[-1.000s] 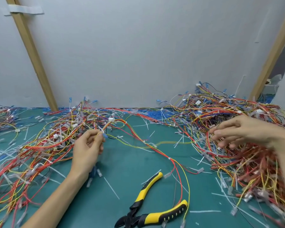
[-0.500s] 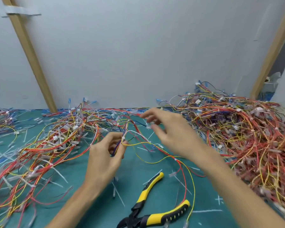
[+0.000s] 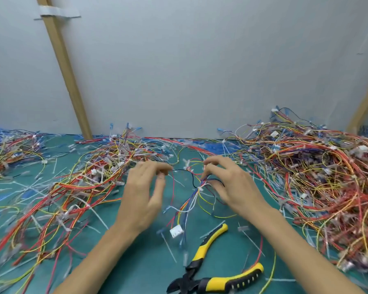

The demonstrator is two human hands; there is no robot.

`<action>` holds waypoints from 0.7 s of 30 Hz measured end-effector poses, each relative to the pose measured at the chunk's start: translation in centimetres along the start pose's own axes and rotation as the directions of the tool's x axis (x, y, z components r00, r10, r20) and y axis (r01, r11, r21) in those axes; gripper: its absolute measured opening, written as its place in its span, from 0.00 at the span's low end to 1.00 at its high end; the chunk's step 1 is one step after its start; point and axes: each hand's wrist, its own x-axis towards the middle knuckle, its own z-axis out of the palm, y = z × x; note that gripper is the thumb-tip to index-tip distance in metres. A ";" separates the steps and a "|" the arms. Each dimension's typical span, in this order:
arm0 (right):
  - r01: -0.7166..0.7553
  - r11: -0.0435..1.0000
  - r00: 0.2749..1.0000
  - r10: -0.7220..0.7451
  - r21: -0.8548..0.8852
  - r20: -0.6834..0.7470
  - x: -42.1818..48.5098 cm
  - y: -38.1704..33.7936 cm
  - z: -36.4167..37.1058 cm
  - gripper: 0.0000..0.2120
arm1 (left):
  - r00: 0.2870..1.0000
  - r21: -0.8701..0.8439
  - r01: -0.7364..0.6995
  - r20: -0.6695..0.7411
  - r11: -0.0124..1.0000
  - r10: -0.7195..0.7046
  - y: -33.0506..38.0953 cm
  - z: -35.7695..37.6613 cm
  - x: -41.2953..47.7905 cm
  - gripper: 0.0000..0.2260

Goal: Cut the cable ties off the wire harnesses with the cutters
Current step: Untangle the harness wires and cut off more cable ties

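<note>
Fingers (image 3: 160,171) of left hand (image 3: 143,198) pinched on black wire; right hand (image 3: 232,185) fingers clamped on wire harness (image 3: 197,195) at frame centre, white cable tie (image 3: 199,189) binding it. Cutters (image 3: 212,272) lying untouched, lower centre on green desk (image 3: 140,262).

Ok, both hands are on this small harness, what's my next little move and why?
Probably keep the left hand on the harness and drop the right hand to the cutters. They lie untouched on the mat near you, jaws apart, and a white tie still binds the wires between your hands.
</note>
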 end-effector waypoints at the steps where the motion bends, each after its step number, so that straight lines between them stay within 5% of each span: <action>1: -0.013 1.000 1.000 0.013 0.025 0.002 0.1 0.3 -0.1 0.06 | 0.999 0.066 0.031 -0.017 0.997 -0.030 -1.1 -0.2 0.3 0.10; 7: -0.080 0.987 0.985 0.057 0.139 0.165 0.4 2.0 -1.4 0.07 | 0.924 0.446 0.080 0.303 0.892 -0.234 -7.0 -0.3 -0.8 0.24; 14: -0.179 0.975 0.975 0.157 0.136 0.158 -0.6 4.1 -5.9 0.22 | 0.940 0.486 0.141 0.207 0.863 -0.270 -6.4 0.6 -0.9 0.23; 21: -0.242 0.797 0.970 0.212 0.553 0.118 -0.1 2.9 -7.1 0.10 | 0.987 0.374 0.088 0.092 0.923 -0.131 -2.3 1.6 -1.1 0.18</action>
